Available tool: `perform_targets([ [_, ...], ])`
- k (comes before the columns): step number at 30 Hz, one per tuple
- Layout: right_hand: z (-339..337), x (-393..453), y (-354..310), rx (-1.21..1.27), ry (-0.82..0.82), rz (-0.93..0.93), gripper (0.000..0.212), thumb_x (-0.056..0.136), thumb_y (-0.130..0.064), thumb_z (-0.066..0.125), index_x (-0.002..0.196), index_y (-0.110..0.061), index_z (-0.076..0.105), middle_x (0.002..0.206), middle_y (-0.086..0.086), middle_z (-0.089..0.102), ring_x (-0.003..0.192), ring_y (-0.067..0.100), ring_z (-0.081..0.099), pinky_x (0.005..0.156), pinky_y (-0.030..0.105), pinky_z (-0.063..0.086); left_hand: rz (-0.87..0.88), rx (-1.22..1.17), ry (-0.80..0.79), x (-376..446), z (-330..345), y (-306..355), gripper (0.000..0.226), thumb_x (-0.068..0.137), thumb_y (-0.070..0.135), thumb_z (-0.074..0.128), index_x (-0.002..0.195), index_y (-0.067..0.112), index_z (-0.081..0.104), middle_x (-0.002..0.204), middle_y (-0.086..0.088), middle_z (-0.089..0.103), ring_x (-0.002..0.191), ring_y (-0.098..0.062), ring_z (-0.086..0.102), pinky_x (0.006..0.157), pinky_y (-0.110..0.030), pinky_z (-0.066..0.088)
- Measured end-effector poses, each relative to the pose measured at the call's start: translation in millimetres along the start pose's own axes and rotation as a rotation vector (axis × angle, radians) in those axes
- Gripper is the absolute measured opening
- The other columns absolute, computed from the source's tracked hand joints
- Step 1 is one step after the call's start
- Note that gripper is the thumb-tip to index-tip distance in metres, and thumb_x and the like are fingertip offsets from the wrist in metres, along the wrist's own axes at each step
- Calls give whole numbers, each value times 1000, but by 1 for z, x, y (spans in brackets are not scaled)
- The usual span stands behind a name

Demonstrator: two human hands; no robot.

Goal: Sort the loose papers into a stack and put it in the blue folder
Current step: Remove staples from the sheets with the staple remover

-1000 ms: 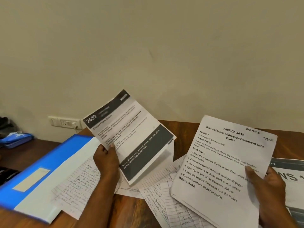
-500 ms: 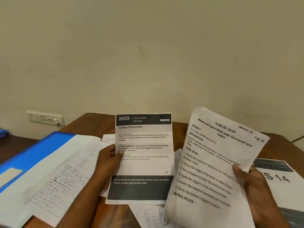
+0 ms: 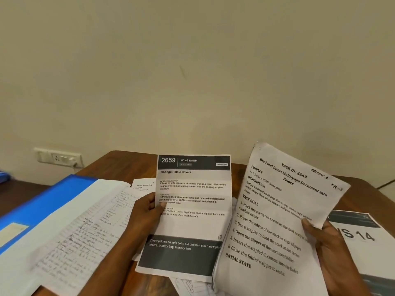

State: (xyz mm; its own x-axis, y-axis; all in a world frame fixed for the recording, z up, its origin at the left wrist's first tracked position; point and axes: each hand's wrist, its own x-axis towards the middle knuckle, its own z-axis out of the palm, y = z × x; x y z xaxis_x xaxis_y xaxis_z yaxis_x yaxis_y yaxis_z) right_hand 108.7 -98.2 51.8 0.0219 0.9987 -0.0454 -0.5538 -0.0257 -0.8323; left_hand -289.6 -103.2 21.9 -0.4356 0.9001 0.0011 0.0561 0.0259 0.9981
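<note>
My left hand (image 3: 147,212) pinches the left edge of a printed sheet (image 3: 192,221) headed "2659 Change Pillow Covers", held upright above the desk. My right hand (image 3: 327,246) grips the right edge of a stack of sheets (image 3: 275,221) headed "TASK ID: 3649", tilted beside the first sheet and overlapping its right edge. The blue folder (image 3: 49,197) lies open at the left, with a handwritten lined page (image 3: 85,231) on its white inner side. More loose papers (image 3: 143,185) lie on the desk under the held ones.
A wooden desk (image 3: 132,163) stands against a beige wall. A wall socket (image 3: 57,158) sits at the left with a plug in it. A printed sheet marked "S 14" (image 3: 363,238) lies at the right under my right hand. A blue object is at the far left edge.
My left hand has turned the "2659" sheet from a slant to upright and brought it right, next to the stack in my right hand. The camera view has shifted right.
</note>
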Motion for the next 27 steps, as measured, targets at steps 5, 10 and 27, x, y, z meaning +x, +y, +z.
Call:
perform_targets([
  [5,10,-9,-6,74,-75,41,42,89,-12,57,129,-18,70,123,15,76,89,34,79,70,56,64,0,22,4,-3,2,3,19,101,17,67,120,21,72,108,3,81,92,-22,80,90,-52,63],
  [10,15,-12,-2,54,-118,93,47,89,-11,57,135,-15,66,125,19,73,90,37,79,71,56,64,8,35,-53,-10,9,8,19,101,18,68,120,21,72,109,4,81,92,-21,80,88,-49,64],
  [27,11,2,25,-129,-48,12,50,91,-1,59,139,-12,60,131,23,70,119,52,65,106,75,42,-53,-211,-304,-40,58,4,23,102,6,60,125,3,63,115,-17,78,104,-40,76,97,-61,57],
])
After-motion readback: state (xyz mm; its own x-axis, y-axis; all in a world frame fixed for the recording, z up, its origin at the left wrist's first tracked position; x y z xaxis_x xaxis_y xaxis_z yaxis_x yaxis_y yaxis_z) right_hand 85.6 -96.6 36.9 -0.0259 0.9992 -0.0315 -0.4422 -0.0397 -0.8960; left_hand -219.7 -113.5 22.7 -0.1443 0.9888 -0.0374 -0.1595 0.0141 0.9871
